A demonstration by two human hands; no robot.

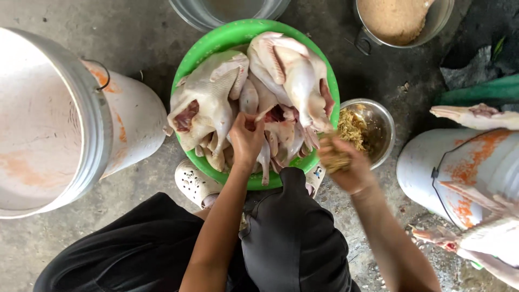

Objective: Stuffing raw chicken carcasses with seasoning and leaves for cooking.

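Left hand (246, 141) fingers clamped on plucked bird (275, 127) | right hand (341, 162) fist closed around stuffing (334, 160)

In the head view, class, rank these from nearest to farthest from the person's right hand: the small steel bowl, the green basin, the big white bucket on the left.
Measured from the right hand:
1. Small steel bowl, just above it, on the right.
2. Green basin, beside it, centre.
3. Big white bucket, lying far left.
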